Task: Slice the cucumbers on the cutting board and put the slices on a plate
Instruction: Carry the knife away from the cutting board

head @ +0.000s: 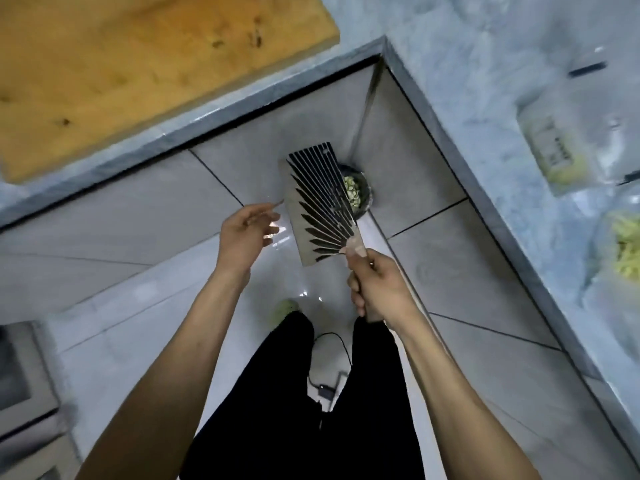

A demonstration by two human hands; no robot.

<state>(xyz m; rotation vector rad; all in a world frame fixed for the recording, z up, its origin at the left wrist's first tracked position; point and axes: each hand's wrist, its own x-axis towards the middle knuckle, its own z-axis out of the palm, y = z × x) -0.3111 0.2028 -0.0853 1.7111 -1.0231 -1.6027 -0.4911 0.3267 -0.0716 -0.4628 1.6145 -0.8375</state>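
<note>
The right hand (377, 282) is clamped on the handle of a cleaver (318, 202), thumb pressed near the heel of the blade, which is held flat-side up over the floor rather than over the counter. The left hand (246, 233) is beside the blade with fingers spread and holding nothing, fingertips just off the cleaver's edge, as if wiping or flicking it. Below the blade sits a bin (360, 192) on the floor in the corner, with pale green scraps in it. This reads as a cleaning pause between cuts, clearing the blade of stuck bits into the bin, not slicing itself. The board (138, 64) lies bare on the counter at upper left; no whole cucumber is visible on it. Blurred heaps of green-yellow pieces (627, 251) lie on the counter at right; whether they sit on a plate I cannot tell. Next, the cleaver should go back to the board, edge kept away from the free fingers.
</note>
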